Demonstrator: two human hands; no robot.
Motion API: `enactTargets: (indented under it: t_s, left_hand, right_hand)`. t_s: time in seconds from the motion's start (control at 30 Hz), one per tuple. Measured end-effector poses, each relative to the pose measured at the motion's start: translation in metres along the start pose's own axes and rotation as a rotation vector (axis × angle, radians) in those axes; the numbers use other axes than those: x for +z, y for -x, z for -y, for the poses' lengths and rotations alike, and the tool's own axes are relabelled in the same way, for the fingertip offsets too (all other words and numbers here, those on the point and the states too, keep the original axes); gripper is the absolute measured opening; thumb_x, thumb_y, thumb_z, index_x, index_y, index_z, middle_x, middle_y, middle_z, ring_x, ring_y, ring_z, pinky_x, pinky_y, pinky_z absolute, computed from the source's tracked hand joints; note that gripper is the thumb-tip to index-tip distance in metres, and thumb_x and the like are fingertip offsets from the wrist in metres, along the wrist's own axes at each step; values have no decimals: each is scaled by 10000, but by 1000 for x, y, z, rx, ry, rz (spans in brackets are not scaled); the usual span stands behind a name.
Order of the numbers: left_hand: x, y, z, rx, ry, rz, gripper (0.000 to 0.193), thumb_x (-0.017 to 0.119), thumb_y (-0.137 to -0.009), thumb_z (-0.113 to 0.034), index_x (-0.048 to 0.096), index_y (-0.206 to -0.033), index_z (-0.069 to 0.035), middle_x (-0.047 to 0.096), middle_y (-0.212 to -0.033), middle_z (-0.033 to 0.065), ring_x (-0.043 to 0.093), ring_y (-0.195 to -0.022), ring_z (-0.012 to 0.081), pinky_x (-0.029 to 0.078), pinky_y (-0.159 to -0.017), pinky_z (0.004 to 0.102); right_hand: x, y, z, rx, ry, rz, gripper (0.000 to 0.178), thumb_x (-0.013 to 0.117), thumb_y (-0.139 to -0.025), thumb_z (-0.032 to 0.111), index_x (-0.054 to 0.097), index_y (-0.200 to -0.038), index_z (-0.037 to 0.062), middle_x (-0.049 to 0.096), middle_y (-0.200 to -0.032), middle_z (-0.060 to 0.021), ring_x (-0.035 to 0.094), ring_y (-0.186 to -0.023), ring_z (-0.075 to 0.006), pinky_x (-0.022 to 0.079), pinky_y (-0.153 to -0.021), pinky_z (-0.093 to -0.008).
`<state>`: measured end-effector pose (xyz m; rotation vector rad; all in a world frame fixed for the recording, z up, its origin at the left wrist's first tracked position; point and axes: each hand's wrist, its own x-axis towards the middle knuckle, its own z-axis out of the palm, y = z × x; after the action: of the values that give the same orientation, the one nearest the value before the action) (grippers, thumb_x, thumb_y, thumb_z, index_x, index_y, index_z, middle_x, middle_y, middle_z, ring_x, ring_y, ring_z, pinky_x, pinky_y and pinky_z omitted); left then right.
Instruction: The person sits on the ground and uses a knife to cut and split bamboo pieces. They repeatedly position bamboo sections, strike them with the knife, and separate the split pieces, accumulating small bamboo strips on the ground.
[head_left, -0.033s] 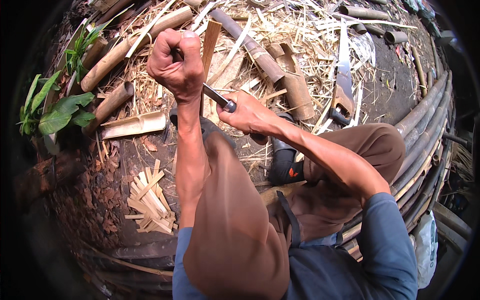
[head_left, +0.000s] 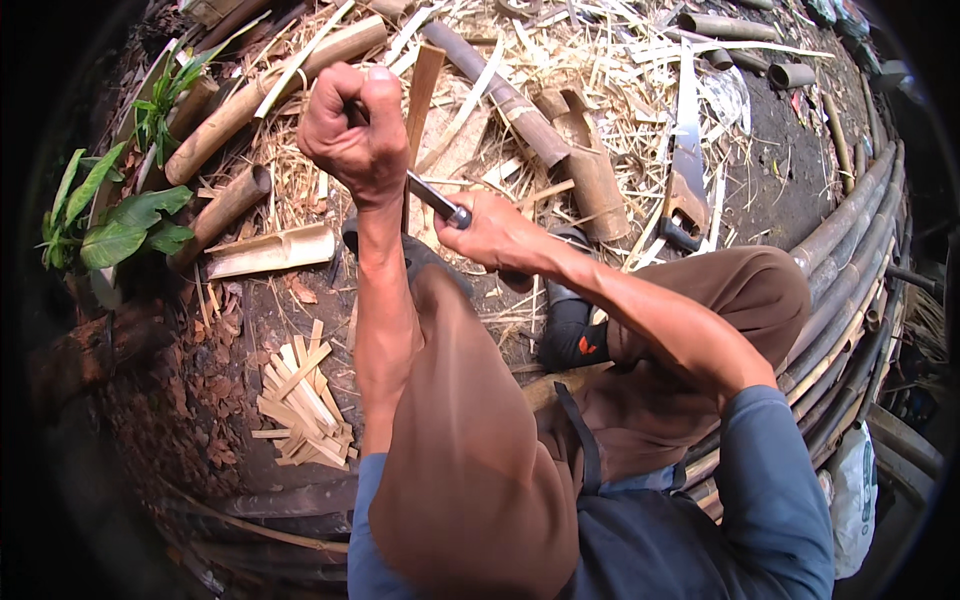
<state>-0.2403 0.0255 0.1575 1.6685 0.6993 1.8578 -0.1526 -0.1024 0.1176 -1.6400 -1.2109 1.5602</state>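
My left hand (head_left: 355, 130) is closed in a fist, thumb on top, and what it holds, if anything, is hidden. Right beside it stands a flat bamboo strip (head_left: 424, 85), upright and slightly tilted, its lower part partly covered by my wrist. My right hand (head_left: 488, 232) grips a knife (head_left: 431, 194) by its handle. The blade points up and left, meets the strip near my left wrist, and its tip is out of sight there. Handle wood shows below my right palm.
Shavings (head_left: 620, 130) cover the ground ahead. A handsaw (head_left: 686, 160) lies to the right, near a cut bamboo tube (head_left: 595, 185). Short split pieces (head_left: 303, 400) are piled at left, below a half-round bamboo piece (head_left: 272, 251). Long bamboo poles (head_left: 840, 275) run along the right side.
The knife blade has turned slightly, showing a narrower face. The rest of the view has shifted a little to the right; both hands keep their grip.
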Motion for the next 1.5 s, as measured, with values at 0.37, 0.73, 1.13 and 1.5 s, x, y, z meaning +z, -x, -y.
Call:
enactTargets:
  t_s: [0.37,0.73,1.13,1.5]
  left_hand:
    - [6,-45,10,-656,-82,718,413,602,-947,-472,605,-783,-94,527,-679,-55,443,-626,51,338,-581,244]
    - [20,-32,0,-999,367,366,173,619,-906,-205,602,-776,-93,540,-702,-24,441,-587,53,354,-566,210]
    - [16,-21,7,-914,446,336,165,619,-919,-195,589,-794,-92,540,-738,-21,436,-629,57,353,-598,195]
    - [7,-19,9,-863,487,312,173,611,-930,-193,596,-800,-80,541,-736,-21,439,-642,63,358,-623,201]
  right_hand:
    - [-21,-35,-15,-16,-17,88,206,579,-828,215,565,-846,11,531,-584,-53,516,-506,-158,436,-472,-339]
    - [-37,-34,-12,1,101,45,267,602,-813,241,611,-859,-21,575,-619,-115,551,-550,-206,463,-545,-392]
    - [-33,-48,-26,-13,72,45,249,587,-825,209,571,-771,-34,521,-572,-69,496,-523,-161,428,-505,-375]
    - [-35,-42,-13,-39,126,57,242,573,-817,215,573,-791,-26,516,-569,-82,489,-526,-180,431,-518,-384]
